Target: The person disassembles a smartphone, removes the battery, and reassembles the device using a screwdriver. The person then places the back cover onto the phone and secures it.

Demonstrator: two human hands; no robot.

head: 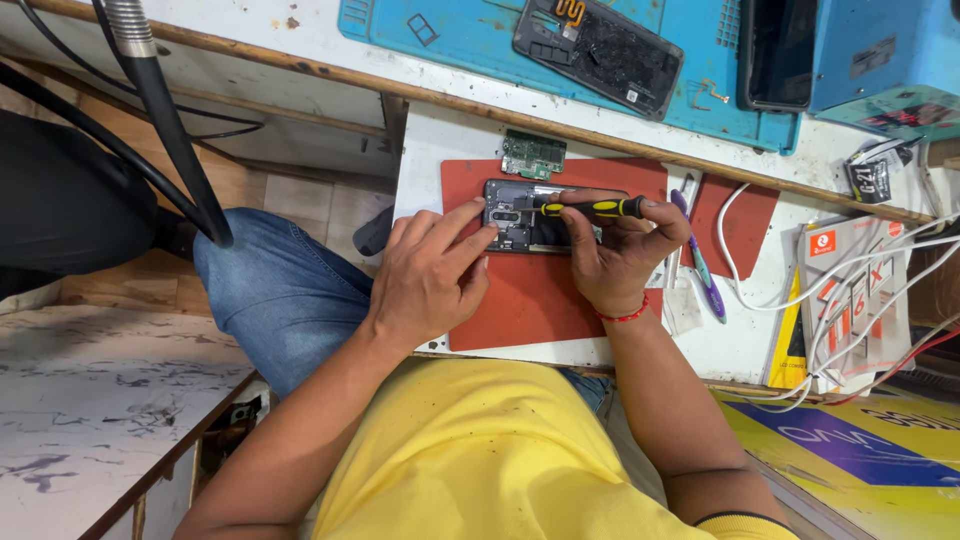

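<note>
Both my hands on an opened phone, screwdriver in the right.

My left hand [432, 272] comes in from 7 o'clock, palm down, fingers spread loosely, index and middle tips pressing the left end of the opened phone [520, 217]; it grips nothing. My right hand [618, 252], red band at the wrist, comes from 5 o'clock, fingers curled tight around a yellow-and-black screwdriver [590, 208] lying almost level, tip pointing to 9 o'clock over the phone's inner parts. The phone lies flat near the 12 o'clock edge of a red mat [520, 300], between my two hands. A small green circuit board [533, 154] sits just past it at 12. Bare mat toward 6; white cables [860, 270] and purple tweezers [700, 260] crowd 3 o'clock.
</note>
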